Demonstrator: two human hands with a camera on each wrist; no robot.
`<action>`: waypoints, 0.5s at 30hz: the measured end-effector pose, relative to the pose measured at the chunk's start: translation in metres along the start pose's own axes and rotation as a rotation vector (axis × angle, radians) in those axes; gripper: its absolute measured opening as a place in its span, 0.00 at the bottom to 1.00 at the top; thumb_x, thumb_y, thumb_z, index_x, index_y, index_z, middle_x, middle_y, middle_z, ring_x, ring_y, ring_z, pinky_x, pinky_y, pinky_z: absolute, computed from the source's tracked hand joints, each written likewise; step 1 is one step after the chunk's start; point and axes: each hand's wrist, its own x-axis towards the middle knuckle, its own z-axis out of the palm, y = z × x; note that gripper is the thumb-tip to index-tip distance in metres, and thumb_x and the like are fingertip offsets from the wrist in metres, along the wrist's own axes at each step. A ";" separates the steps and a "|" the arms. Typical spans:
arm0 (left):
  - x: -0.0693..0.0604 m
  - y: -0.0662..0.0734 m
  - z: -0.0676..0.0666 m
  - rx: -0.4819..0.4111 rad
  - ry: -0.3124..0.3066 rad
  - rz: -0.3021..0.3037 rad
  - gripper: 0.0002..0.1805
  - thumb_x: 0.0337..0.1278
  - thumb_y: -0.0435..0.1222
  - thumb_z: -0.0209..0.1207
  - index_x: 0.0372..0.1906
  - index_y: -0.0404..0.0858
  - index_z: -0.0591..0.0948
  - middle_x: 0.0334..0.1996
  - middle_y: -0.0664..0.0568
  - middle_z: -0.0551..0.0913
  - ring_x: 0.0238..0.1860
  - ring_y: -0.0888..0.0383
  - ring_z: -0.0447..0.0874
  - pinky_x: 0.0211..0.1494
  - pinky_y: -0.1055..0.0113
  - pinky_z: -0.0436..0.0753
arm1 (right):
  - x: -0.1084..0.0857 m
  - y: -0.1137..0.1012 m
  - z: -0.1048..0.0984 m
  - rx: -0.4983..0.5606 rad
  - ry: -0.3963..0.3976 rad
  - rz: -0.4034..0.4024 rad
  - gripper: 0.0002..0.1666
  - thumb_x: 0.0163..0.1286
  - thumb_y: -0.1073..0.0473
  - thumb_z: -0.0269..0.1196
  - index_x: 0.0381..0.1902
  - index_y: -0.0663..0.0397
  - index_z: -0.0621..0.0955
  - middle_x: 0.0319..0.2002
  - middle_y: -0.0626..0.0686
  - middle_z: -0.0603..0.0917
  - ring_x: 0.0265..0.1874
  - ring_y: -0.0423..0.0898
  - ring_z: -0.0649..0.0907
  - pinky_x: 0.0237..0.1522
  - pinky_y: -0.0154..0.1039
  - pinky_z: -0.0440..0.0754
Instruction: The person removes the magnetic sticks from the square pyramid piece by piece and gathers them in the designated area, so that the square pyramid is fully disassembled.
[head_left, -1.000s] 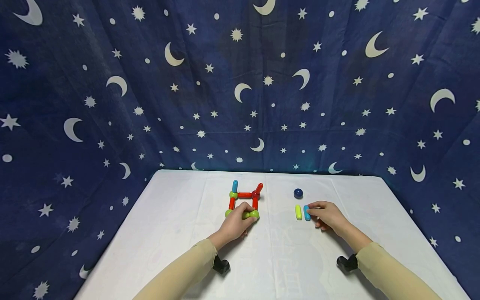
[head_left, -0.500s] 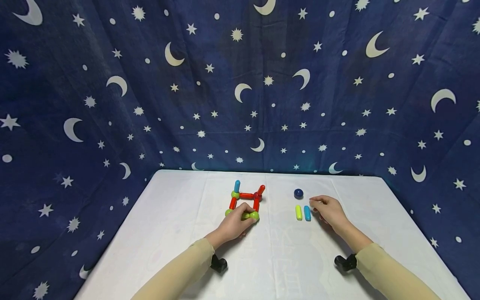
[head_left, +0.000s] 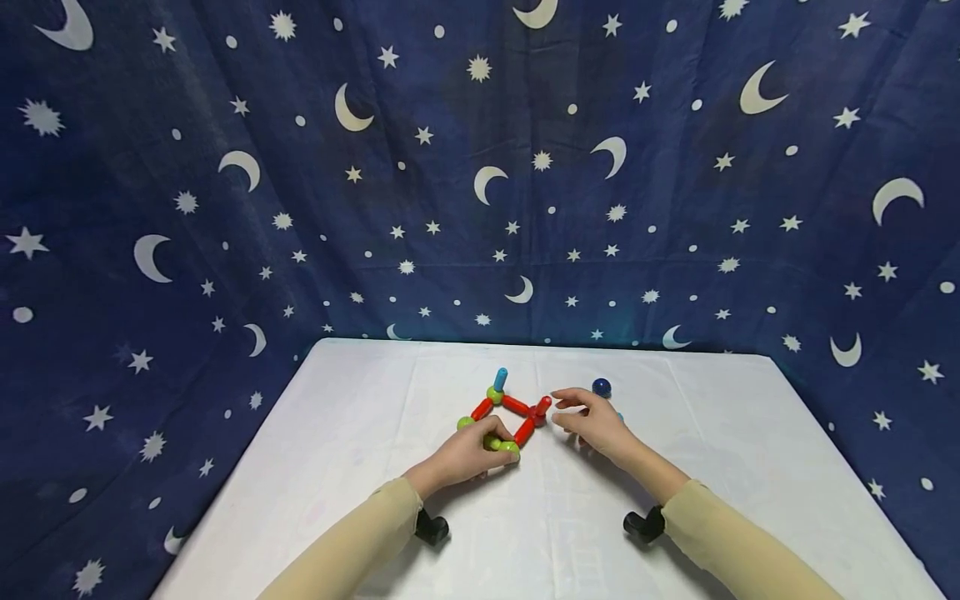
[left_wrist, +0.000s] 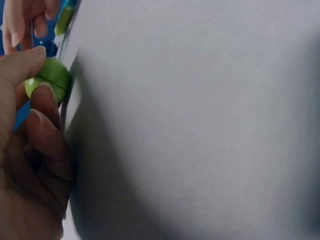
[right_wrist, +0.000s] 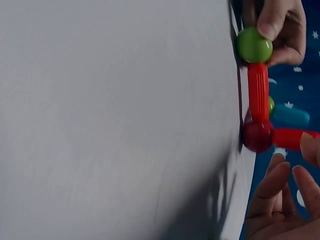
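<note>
A square frame of sticks and balls lies on the table, with red sticks [head_left: 515, 406] on three sides. Its corners are green balls [head_left: 495, 395] and one dark red ball [right_wrist: 257, 136]. A blue stick [head_left: 501, 380] and a red stick [head_left: 544, 405] stand up from the two far corners. My left hand [head_left: 461, 454] pinches the near side by its green parts, partly covering them. My right hand [head_left: 600, 429] has its fingers parted beside the upright red stick; whether they touch it I cannot tell.
A dark blue ball [head_left: 602, 387] sits beyond my right hand. A loose yellow-green stick [left_wrist: 64, 20] and a blue stick [left_wrist: 70, 4] lie near it, mostly hidden by that hand in the head view. A star-patterned curtain [head_left: 480, 208] hangs behind the white table [head_left: 360, 400].
My right hand has left the loose sticks and moved left to the frame's upright red stick. The frame has turned clockwise, its far side shifting right, in my left hand's grip.
</note>
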 end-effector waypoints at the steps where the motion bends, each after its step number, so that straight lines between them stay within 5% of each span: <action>1: -0.001 0.000 -0.001 -0.006 -0.009 -0.001 0.11 0.62 0.47 0.70 0.43 0.52 0.80 0.34 0.57 0.82 0.25 0.59 0.79 0.30 0.65 0.81 | 0.000 -0.001 0.004 0.002 -0.010 -0.005 0.27 0.69 0.58 0.70 0.64 0.57 0.80 0.51 0.58 0.83 0.30 0.55 0.81 0.23 0.43 0.79; 10: -0.005 -0.009 -0.014 0.049 -0.026 -0.005 0.11 0.62 0.40 0.67 0.46 0.50 0.79 0.33 0.55 0.81 0.25 0.58 0.80 0.32 0.65 0.81 | -0.001 -0.004 0.022 0.020 -0.072 0.022 0.19 0.65 0.51 0.74 0.52 0.49 0.85 0.37 0.52 0.86 0.27 0.53 0.80 0.22 0.39 0.75; 15: -0.006 -0.015 -0.028 0.089 0.004 0.014 0.11 0.62 0.35 0.65 0.48 0.47 0.80 0.48 0.57 0.83 0.38 0.60 0.80 0.41 0.65 0.80 | -0.003 -0.005 0.029 0.038 -0.077 0.050 0.18 0.65 0.50 0.74 0.49 0.48 0.85 0.34 0.52 0.85 0.26 0.51 0.79 0.22 0.39 0.74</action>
